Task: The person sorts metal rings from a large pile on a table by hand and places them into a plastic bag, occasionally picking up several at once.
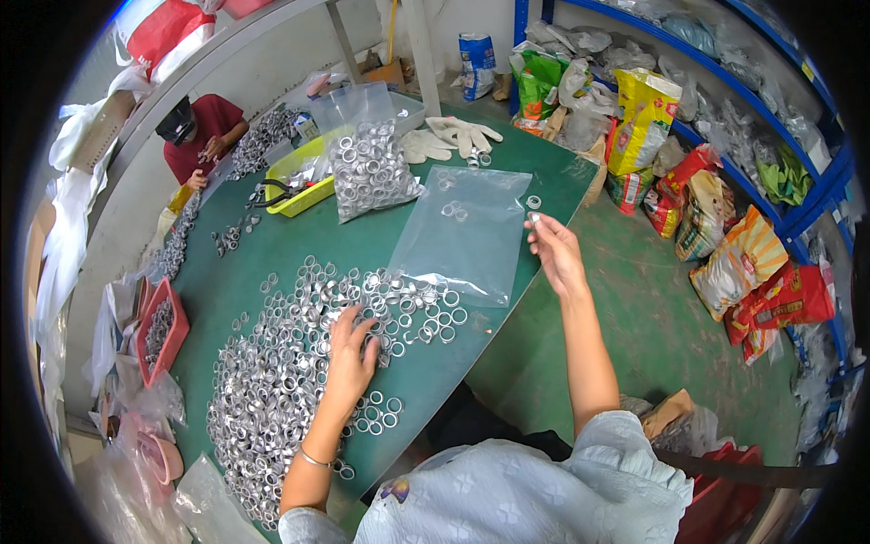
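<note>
A large heap of small silver metal rings [263, 399] spreads over the left and middle of the green table [217, 290]. My left hand [349, 358] rests on the heap's right side, its fingers apart over the rings. Out by the table's right edge, my right hand [555, 254] pinches a small metal ring [535, 218] between thumb and fingertips. Just beyond it, a single ring [534, 202] lies on the table. A flat clear plastic bag [462, 245] lies left of my right hand, with a few rings showing at its upper part.
Behind the heap stand a filled clear bag of rings [370, 172] and a yellow-green tray [304, 195] with pliers [285, 192]. White gloves [462, 134] lie at the far edge. A co-worker [204, 136] handles rings at far left. Blue shelves [802, 218] and sacks line the right.
</note>
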### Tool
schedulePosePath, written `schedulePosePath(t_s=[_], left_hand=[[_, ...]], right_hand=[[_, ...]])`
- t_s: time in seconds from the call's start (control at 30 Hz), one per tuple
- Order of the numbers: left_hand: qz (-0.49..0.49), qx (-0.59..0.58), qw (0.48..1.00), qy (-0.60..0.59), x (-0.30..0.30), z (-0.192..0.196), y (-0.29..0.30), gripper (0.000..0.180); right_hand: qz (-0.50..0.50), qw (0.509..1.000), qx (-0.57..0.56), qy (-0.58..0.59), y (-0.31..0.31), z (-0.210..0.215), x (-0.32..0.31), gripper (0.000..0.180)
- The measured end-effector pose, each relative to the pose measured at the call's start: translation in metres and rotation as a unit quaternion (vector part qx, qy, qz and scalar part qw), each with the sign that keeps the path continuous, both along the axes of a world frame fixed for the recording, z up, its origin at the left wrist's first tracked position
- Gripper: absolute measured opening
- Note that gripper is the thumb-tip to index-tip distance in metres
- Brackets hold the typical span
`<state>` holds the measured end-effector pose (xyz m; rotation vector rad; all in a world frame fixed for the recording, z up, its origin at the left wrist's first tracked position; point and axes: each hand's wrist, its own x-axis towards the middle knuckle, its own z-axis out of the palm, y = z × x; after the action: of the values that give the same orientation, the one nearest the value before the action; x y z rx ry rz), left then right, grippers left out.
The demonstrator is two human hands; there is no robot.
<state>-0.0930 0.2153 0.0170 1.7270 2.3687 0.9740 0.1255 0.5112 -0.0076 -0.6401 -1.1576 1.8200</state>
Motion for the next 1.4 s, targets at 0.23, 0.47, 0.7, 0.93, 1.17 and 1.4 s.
schedulePosePath(t_s=[0.23, 0.47, 0.7, 0.93, 1.17, 1.4], left_hand=[[-0.065, 0.082, 0.992, -0.063, 0.052, 0.052, 0.017, 0.029], [-0.087, 0.136, 0.983, -0.092, 0.069, 0.072, 0.024, 0.03], [-0.042, 0.078, 0.992, -0.087, 0.061, 0.054, 0.005, 0.03], [0.083, -0.086, 0.992, -0.04, 0.052, 0.013, -0.055, 0.04], [0.14, -0.165, 0.976, 0.026, 0.07, -0.019, -0.098, 0.064], [0.177, -0.13, 0.973, 0.073, 0.068, -0.045, -0.102, 0.049]], right_hand=[[0.316, 0.916, -0.174, 0.175, -0.102, 0.061, -0.009, 0.031], [0.332, 0.927, -0.113, 0.136, -0.121, 0.063, -0.012, 0.032], [-0.249, 0.884, 0.3, -0.256, 0.027, -0.021, -0.008, 0.025], [-0.344, 0.618, 0.483, -0.516, 0.133, -0.047, -0.005, 0.02], [-0.339, 0.624, 0.508, -0.487, 0.094, -0.038, -0.026, 0.032], [0.253, 0.76, 0.571, -0.18, -0.155, 0.016, -0.085, 0.045]])
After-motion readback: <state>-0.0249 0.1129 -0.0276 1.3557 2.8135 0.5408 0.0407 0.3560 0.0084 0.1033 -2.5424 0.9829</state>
